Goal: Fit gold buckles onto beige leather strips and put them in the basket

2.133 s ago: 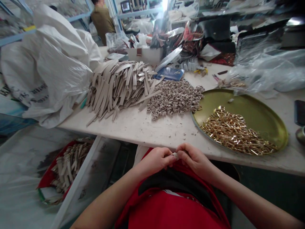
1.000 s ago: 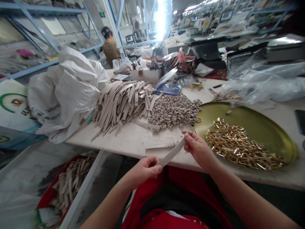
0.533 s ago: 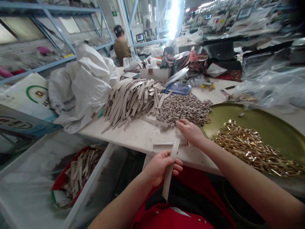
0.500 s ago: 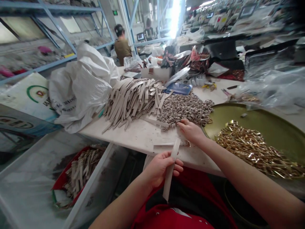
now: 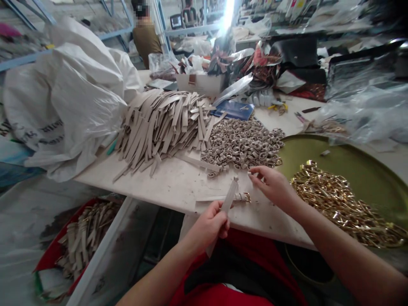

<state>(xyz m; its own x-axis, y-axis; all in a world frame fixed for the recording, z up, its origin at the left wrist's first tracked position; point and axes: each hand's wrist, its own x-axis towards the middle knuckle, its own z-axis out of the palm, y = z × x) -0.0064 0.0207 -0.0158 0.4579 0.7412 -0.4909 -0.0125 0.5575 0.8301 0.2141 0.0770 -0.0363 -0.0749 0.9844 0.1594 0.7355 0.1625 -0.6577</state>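
Observation:
My left hand is closed around a flat grey-beige strap, which slants up over the table edge. A small piece, seemingly a loop, shows at the strap's upper tip. To the right, the thumb and fingers of my right hand pinch a small pale strap loop, partly covered by the fingertips. Just behind it spreads a heap of small grey strap loops. A strap with a gold buckle lies flat on the table between my hands, partly hidden by the held strap.
Loose grey strips are piled left of the loops. A large olive tray on the right holds gold buckles. A white sack stands at left. Below the table edge is a red-rimmed container with straps. A person is in the background.
My right hand has drawn back from the loop heap, toward me and to the right, with a small loop in its fingers. The left hand has shifted slightly left with the strap. The view has turned.

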